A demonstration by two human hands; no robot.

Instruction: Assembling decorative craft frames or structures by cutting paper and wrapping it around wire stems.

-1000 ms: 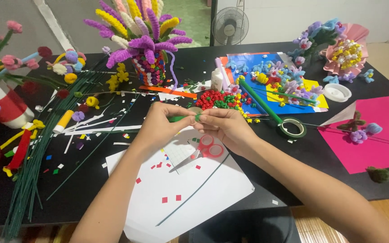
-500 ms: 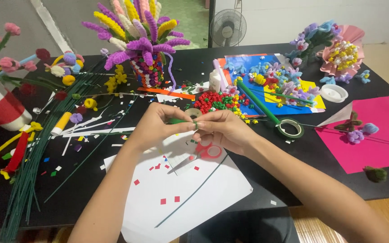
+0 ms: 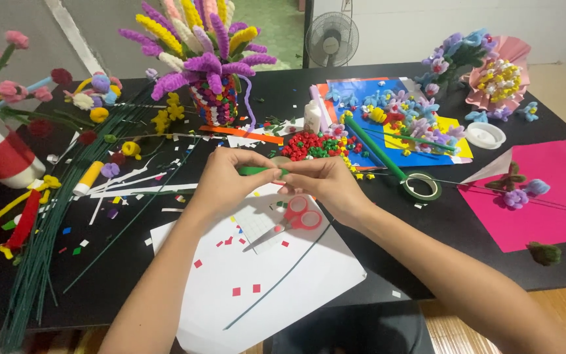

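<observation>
Pinching a small green strip (image 3: 261,171) between them, the left hand (image 3: 224,180) and the right hand (image 3: 319,187) meet above the white sheet (image 3: 263,288) near the front of the black table (image 3: 427,216). The strip runs level from one hand to the other, just over the red-handled scissors (image 3: 299,213) lying on the sheet. The work looks only partly done: small red squares (image 3: 244,290) are already cut and scattered over the paper, a thin green wire (image 3: 276,282) lies bare across the sheet, and a large bundle of green stems (image 3: 34,262) waits unused at the left edge. Finished pieces stand further back, among them a vase of purple and yellow fuzzy flowers (image 3: 211,59) and a heap of small red and green stars (image 3: 316,144). The fingers of both hands are drawn close, thumb against forefinger, gripping the strip at each end; whether it is being folded or rolled is too small to tell. A roll of green tape (image 3: 420,187) lies to the right, near the right wrist.
</observation>
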